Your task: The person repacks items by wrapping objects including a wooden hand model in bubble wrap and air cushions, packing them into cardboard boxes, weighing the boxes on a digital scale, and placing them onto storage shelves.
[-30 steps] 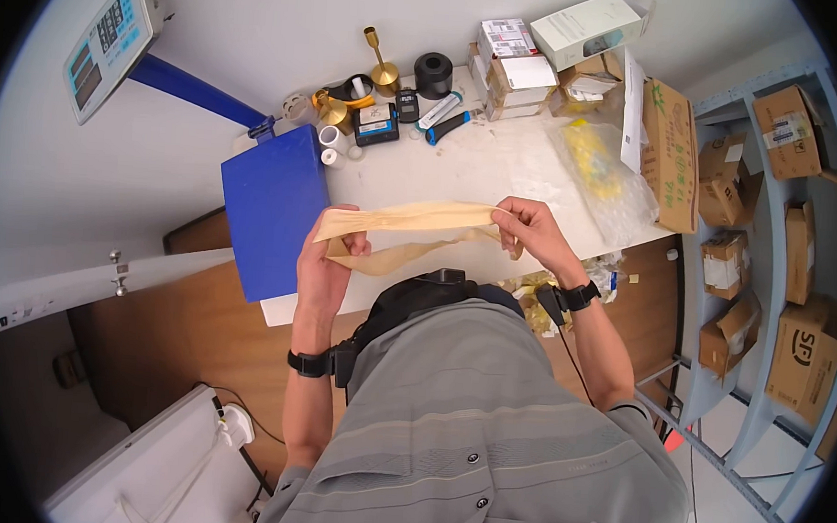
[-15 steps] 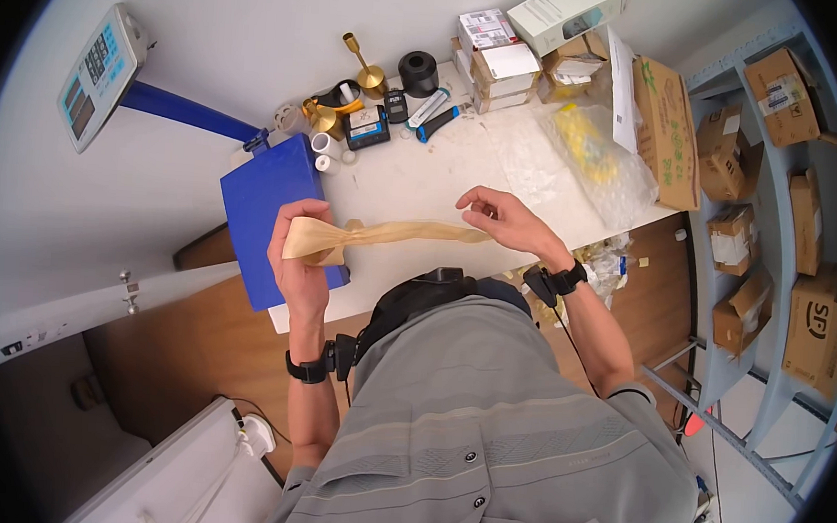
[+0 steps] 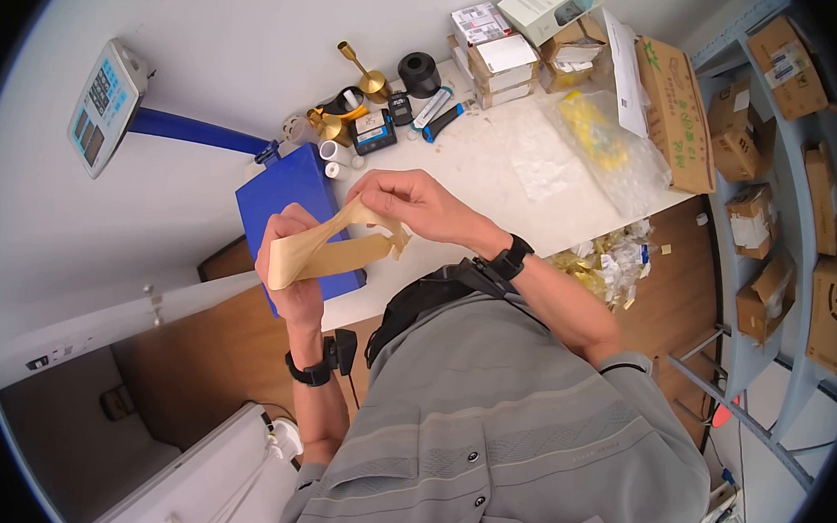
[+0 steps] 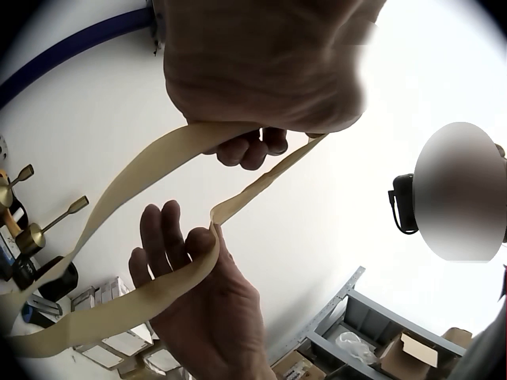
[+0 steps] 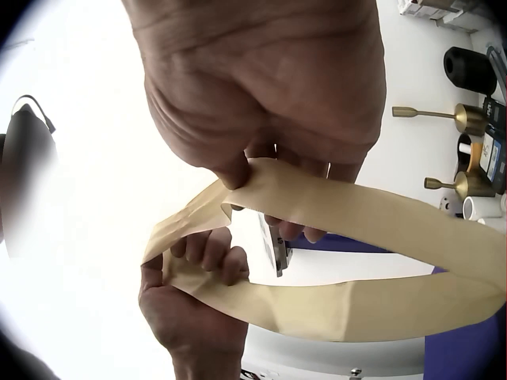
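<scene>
A wide, thin beige band (image 3: 347, 254) forms a loop stretched between both hands, above the table's left front part. My left hand (image 3: 298, 297) grips it at the left end. In the right wrist view the left fingers (image 5: 212, 251) are curled inside the loop and the band passes round the thumb. My right hand (image 3: 422, 204) pinches the upper strand, its thumb on the band and the fingers behind. From the left wrist, the two strands of the band (image 4: 162, 162) run apart, with the right hand (image 4: 218, 305) on the lower one.
A blue scale platform (image 3: 284, 181) stands close behind the left hand, its display (image 3: 107, 108) up on a post. Along the wall are brass candlesticks (image 3: 375, 86), a black roll (image 3: 418, 74), a blue-black cutter (image 3: 443, 123) and stacked boxes (image 3: 502, 65). Bubble wrap (image 3: 602, 158) lies at right.
My right hand briefly came away from the right end of the band, then moved left and pinched it nearer my left hand. The stretched loop is now shorter and tilted.
</scene>
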`<state>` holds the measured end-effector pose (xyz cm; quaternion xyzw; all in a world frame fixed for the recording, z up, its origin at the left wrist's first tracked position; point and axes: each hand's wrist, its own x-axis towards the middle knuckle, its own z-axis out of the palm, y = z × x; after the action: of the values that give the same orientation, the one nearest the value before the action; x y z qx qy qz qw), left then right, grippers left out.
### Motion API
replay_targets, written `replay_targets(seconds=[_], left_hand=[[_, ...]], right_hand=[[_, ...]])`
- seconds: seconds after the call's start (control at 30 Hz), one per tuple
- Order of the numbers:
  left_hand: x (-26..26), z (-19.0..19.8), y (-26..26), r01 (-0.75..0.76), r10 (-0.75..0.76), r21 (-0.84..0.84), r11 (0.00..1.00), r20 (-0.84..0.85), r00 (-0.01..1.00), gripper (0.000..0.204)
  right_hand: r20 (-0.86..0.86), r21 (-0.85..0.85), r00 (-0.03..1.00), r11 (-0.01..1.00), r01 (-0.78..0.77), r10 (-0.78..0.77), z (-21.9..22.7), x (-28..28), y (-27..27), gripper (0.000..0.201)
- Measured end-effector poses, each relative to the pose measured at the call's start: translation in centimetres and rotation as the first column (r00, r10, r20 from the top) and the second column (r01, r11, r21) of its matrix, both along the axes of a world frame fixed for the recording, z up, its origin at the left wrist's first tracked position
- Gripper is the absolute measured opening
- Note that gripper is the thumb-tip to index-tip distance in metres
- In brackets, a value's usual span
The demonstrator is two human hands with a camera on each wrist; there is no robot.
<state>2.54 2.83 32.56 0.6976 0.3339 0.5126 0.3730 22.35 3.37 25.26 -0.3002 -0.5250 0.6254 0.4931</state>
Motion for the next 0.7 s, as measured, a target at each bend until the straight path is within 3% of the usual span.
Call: replay_targets(seconds=[0.07, 0.13, 0.17, 0.2, 0.23, 0.27, 0.33, 0.37, 0.4, 0.5, 0.53, 0.6, 0.7], left_hand=[[0.1, -0.2, 0.1, -0.008, 0.008, -0.003, 1.0, -0.008, 1.0, 0.029], [0.7, -0.9, 0.4, 0.031, -0.025, -0.026, 0.999, 0.198, 0.98, 0.029], [0.9, -0.9, 0.3, 0.03, -0.025, -0.022, 0.999, 0.193, 0.981, 0.029], [1.4, -0.7, 0.2, 0.036, 0.007, -0.118, 0.992, 0.348, 0.937, 0.027], [1.5, -0.5, 0.2, 0.056, 0.056, -0.211, 0.976, 0.49, 0.87, 0.026], [1.4, -0.5, 0.3, 0.05, 0.059, -0.209, 0.977, 0.485, 0.872, 0.026], [1.0, -0.7, 0.6, 0.172, 0.16, -0.372, 0.912, 0.709, 0.687, 0.024], [0.8, -0.9, 0.6, 0.213, 0.184, -0.399, 0.892, 0.75, 0.635, 0.024], [0.6, -1.2, 0.6, 0.205, 0.188, -0.4, 0.893, 0.746, 0.639, 0.024], [0.1, -2.0, 0.8, 0.343, 0.242, -0.433, 0.833, 0.844, 0.479, 0.022], [-0.3, -2.3, 0.9, 0.343, 0.245, -0.434, 0.833, 0.845, 0.475, 0.022], [-1.2, -2.8, 1.4, 0.323, 0.223, -0.405, 0.855, 0.851, 0.475, 0.021], [-2.1, -3.1, 1.4, 0.229, 0.299, -0.445, 0.866, 0.827, 0.476, 0.022]], right_hand=[[-0.045, -0.033, 0.999, 0.999, 0.014, -0.015, 0.2, -0.5, 0.3, 0.032], [-0.183, -0.319, 0.948, 0.897, -0.306, 0.259, 0.8, -1.2, 0.5, 0.036], [-0.032, -0.267, 0.957, 0.921, -0.285, 0.287, -1.2, -2.2, 0.8, 0.036], [-0.035, -0.261, 0.957, 0.921, -0.288, 0.289, -2.1, -2.7, 0.7, 0.036], [0.002, -0.092, 0.973, 0.969, -0.228, 0.229, -2.4, -3.4, 0.1, 0.037], [0.026, 0.08, 0.986, 0.983, -0.166, 0.164, -2.7, -3.8, -0.2, 0.037], [0.019, 0.08, 0.98, 0.976, -0.201, 0.2, -2.7, -3.6, -0.3, 0.034], [0.067, -0.005, 0.957, 0.96, -0.281, 0.281, -3.0, -3.4, -0.3, 0.034], [0.109, -0.095, 0.925, 0.93, -0.354, 0.363, -3.1, -3.3, -0.4, 0.033], [0.031, -0.176, 0.88, 0.869, -0.462, 0.474, -2.7, -2.7, -0.7, 0.034], [0.033, -0.181, 0.879, 0.868, -0.463, 0.476, -2.2, -2.3, -1.2, 0.034], [-0.244, -0.368, 0.874, 0.794, -0.484, 0.42, -0.9, -1.1, -2.1, 0.037], [-0.253, -0.357, 0.824, 0.742, -0.567, 0.508, -1.2, 0.9, -2.4, 0.035]])
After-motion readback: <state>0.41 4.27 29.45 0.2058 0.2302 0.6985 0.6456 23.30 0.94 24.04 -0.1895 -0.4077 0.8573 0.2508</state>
